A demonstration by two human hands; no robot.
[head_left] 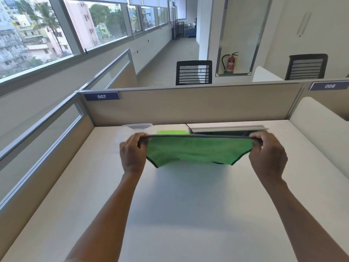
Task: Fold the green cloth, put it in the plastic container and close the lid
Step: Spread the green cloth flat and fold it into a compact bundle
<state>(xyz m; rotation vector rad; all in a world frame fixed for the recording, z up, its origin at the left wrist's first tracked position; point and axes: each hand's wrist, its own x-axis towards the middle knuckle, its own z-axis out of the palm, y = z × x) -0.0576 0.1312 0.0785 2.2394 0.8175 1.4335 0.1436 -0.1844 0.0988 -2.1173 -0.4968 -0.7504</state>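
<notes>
Both hands up over the desk (188, 205): left hand (132, 154) and right hand (268, 154) each pinch closed on a top corner of the green cloth (198, 151), stretched taut between them, likely to square it for folding. Plastic container (132, 130) sits just beyond the left hand, green lid (172, 132) beside it, both within reach.

Green cloth (198, 150) and left hand (132, 154) partly hide plastic container (132, 127).

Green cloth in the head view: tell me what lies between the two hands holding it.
In the head view only the green cloth spans between the left hand and the right hand. It is pulled taut along its dark-trimmed top edge, held above the desk.
</notes>
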